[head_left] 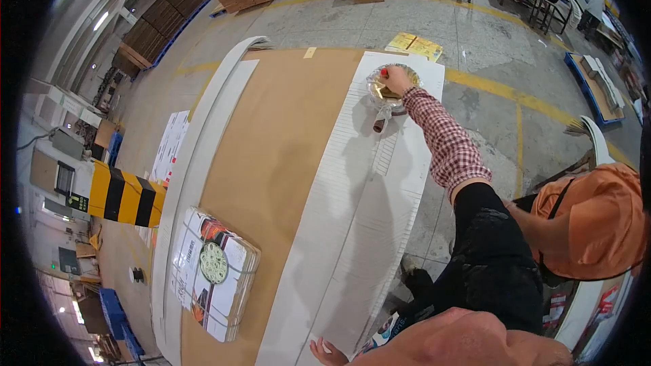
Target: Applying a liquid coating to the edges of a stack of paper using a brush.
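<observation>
At the far end of the table my right hand [398,80], in a checked red-and-white oversleeve, reaches out with its fingers closed round a small red part. Just under it lies a round, shiny, clear thing [387,93] with a yellowish middle, whose kind I cannot make out. A short brown tube-like end [379,125] in clear film sticks out on its near side. At the lower edge my left hand [329,352] shows partly, fingers apart, over the long white sheets [332,251]. It holds nothing that I can see.
A string-tied stack of printed flat cartons [234,257] lies on the brown board [271,156]. White strips [196,156] line the table's left edge. Close on the right is a person in an orange cap [597,224]. A yellow-and-black striped post [129,193] stands left.
</observation>
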A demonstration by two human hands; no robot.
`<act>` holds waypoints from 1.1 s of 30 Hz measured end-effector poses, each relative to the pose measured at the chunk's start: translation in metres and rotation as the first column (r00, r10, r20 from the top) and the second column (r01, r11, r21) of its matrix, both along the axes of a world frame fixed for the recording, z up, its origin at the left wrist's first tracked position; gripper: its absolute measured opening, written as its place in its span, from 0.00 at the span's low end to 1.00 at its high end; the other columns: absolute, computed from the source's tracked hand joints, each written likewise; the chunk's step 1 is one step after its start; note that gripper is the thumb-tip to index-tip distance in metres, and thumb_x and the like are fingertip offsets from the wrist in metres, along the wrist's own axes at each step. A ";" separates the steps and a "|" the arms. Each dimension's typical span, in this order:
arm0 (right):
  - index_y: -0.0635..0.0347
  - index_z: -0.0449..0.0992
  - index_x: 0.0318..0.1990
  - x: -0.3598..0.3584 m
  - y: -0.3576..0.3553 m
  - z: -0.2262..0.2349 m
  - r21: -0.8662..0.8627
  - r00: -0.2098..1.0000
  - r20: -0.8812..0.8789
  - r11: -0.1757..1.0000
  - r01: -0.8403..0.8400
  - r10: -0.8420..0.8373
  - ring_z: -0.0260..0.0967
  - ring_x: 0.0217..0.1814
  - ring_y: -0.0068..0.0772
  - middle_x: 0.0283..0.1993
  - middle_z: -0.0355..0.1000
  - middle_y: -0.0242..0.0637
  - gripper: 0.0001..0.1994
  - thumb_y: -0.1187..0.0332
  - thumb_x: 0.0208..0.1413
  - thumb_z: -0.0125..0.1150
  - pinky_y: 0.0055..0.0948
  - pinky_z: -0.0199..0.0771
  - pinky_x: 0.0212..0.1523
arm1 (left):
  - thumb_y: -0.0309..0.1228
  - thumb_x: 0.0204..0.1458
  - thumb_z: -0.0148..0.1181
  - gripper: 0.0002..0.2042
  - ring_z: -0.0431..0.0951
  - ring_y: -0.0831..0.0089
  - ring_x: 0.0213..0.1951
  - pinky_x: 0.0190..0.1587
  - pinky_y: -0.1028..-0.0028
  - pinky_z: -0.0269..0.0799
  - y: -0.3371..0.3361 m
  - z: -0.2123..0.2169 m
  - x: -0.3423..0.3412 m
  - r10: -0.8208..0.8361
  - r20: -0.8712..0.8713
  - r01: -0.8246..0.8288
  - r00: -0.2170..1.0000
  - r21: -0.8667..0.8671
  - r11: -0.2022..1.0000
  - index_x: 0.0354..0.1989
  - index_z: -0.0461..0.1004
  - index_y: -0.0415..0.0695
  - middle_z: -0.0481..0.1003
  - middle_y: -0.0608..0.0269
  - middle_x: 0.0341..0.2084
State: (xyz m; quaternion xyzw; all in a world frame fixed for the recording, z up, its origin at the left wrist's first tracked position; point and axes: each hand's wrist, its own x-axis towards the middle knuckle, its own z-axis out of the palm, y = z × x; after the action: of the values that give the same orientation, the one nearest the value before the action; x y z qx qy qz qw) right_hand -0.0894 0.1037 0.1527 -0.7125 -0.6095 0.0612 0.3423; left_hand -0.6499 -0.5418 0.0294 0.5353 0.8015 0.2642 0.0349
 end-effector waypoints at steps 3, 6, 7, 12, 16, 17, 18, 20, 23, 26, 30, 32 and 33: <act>0.66 0.76 0.32 -0.024 0.007 0.033 0.080 0.994 -0.087 0.995 -0.052 0.059 0.72 0.36 0.52 0.31 0.73 0.53 0.15 0.62 0.44 0.65 0.42 0.71 0.38 | 0.44 0.57 0.52 0.23 0.63 0.43 0.57 0.60 0.55 0.57 -0.026 -0.090 -0.097 -0.411 -0.801 0.248 0.435 -0.333 0.910 0.49 0.72 0.36 0.66 0.37 0.53; 0.66 0.76 0.31 -0.026 0.014 0.055 0.086 0.989 -0.132 0.995 -0.058 0.069 0.72 0.36 0.52 0.30 0.73 0.53 0.14 0.62 0.44 0.65 0.43 0.70 0.37 | 0.44 0.57 0.52 0.22 0.63 0.43 0.57 0.60 0.55 0.58 -0.046 -0.113 -0.138 -0.354 -0.827 0.279 0.436 -0.250 0.927 0.49 0.72 0.37 0.66 0.36 0.53; 0.66 0.77 0.31 0.010 0.004 0.065 0.154 0.995 -0.096 0.988 -0.024 0.039 0.72 0.33 0.50 0.28 0.73 0.52 0.15 0.61 0.44 0.66 0.41 0.70 0.34 | 0.45 0.57 0.51 0.22 0.63 0.42 0.57 0.60 0.54 0.58 -0.026 -0.121 -0.124 -0.270 -0.630 0.273 0.728 -0.095 0.957 0.49 0.72 0.37 0.65 0.35 0.53; 0.66 0.77 0.32 -0.024 0.017 0.060 0.102 0.982 -0.162 0.992 -0.080 0.096 0.72 0.33 0.49 0.29 0.73 0.51 0.16 0.60 0.44 0.67 0.39 0.69 0.34 | 0.43 0.58 0.51 0.20 0.63 0.41 0.57 0.60 0.52 0.57 -0.041 -0.083 -0.099 -0.314 -0.843 0.165 0.436 -0.268 0.949 0.49 0.73 0.38 0.66 0.35 0.53; 0.64 0.77 0.31 0.006 0.019 0.045 0.262 0.996 -0.084 0.964 0.044 -0.023 0.73 0.33 0.50 0.29 0.74 0.51 0.15 0.59 0.45 0.65 0.40 0.71 0.34 | 0.25 0.52 0.53 0.11 0.61 0.47 0.59 0.60 0.56 0.57 0.016 0.019 0.002 0.096 -0.108 -0.094 0.989 0.024 0.995 0.43 0.75 0.39 0.65 0.40 0.53; 0.63 0.77 0.31 0.016 0.026 0.049 0.215 0.992 -0.117 0.975 0.060 -0.036 0.73 0.32 0.50 0.28 0.73 0.51 0.14 0.60 0.45 0.64 0.40 0.71 0.33 | 0.25 0.52 0.53 0.11 0.61 0.47 0.59 0.60 0.56 0.57 -0.002 0.005 -0.020 -0.055 -0.214 0.063 0.975 0.032 0.998 0.43 0.75 0.39 0.65 0.40 0.54; 0.64 0.77 0.30 0.029 0.021 0.050 0.251 0.991 -0.134 0.967 0.043 -0.009 0.73 0.30 0.50 0.26 0.73 0.52 0.14 0.60 0.45 0.64 0.41 0.71 0.31 | 0.25 0.52 0.53 0.11 0.61 0.47 0.59 0.60 0.56 0.56 0.009 0.033 0.011 0.088 -0.069 -0.089 0.994 -0.001 0.996 0.43 0.74 0.39 0.65 0.40 0.54; 0.65 0.75 0.29 0.016 0.018 0.060 0.127 0.986 -0.162 0.992 -0.007 0.028 0.72 0.31 0.51 0.26 0.72 0.52 0.14 0.61 0.47 0.63 0.42 0.70 0.32 | 0.25 0.53 0.53 0.10 0.61 0.47 0.59 0.60 0.56 0.56 0.035 0.083 0.049 0.279 0.035 -0.277 0.960 -0.049 0.960 0.43 0.74 0.39 0.65 0.40 0.54; 0.66 0.74 0.28 0.012 0.022 0.064 0.107 0.999 -0.038 0.994 -0.016 0.020 0.72 0.31 0.51 0.25 0.72 0.52 0.14 0.60 0.48 0.63 0.42 0.69 0.31 | 0.25 0.53 0.53 0.10 0.60 0.47 0.59 0.60 0.56 0.56 0.034 0.079 0.050 0.270 0.062 -0.268 0.961 -0.047 0.962 0.43 0.74 0.39 0.65 0.41 0.54; 0.64 0.75 0.29 0.022 0.017 0.058 0.176 0.999 -0.015 0.983 -0.042 0.045 0.72 0.31 0.51 0.26 0.72 0.52 0.14 0.61 0.47 0.64 0.42 0.69 0.31 | 0.25 0.53 0.53 0.10 0.60 0.47 0.59 0.60 0.56 0.55 0.029 0.069 0.052 0.270 0.088 -0.267 0.959 -0.037 0.963 0.43 0.74 0.39 0.64 0.41 0.55; 0.63 0.76 0.29 0.015 0.010 0.040 0.183 0.996 0.069 0.981 -0.070 0.058 0.72 0.30 0.51 0.27 0.73 0.50 0.11 0.63 0.43 0.63 0.40 0.71 0.33 | 0.26 0.53 0.53 0.10 0.60 0.48 0.60 0.60 0.57 0.55 -0.053 -0.016 0.001 0.156 0.162 -0.161 0.974 0.016 0.987 0.43 0.74 0.39 0.63 0.41 0.56; 0.62 0.76 0.31 0.017 0.017 0.028 0.189 0.992 0.117 0.979 -0.078 0.057 0.72 0.34 0.51 0.29 0.73 0.50 0.12 0.62 0.43 0.62 0.42 0.71 0.35 | 0.27 0.54 0.52 0.10 0.60 0.48 0.60 0.60 0.57 0.55 -0.014 -0.033 -0.029 -0.181 -0.138 0.169 0.974 -0.097 0.981 0.43 0.74 0.38 0.63 0.41 0.56; 0.62 0.76 0.32 -0.016 0.012 0.025 0.151 0.990 0.083 0.980 -0.127 0.116 0.72 0.35 0.51 0.30 0.73 0.51 0.11 0.63 0.45 0.62 0.42 0.71 0.35 | 0.34 0.56 0.51 0.14 0.61 0.45 0.59 0.60 0.54 0.56 -0.026 -0.016 -0.010 -0.045 -0.162 0.049 0.986 0.017 0.999 0.46 0.73 0.38 0.64 0.39 0.55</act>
State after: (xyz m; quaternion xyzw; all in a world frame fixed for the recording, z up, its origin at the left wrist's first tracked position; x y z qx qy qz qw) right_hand -0.1052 0.1155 0.1772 -0.6469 -0.6669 0.0080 0.3697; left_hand -0.6595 -0.5682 0.0129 0.5740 0.7862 0.2272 -0.0296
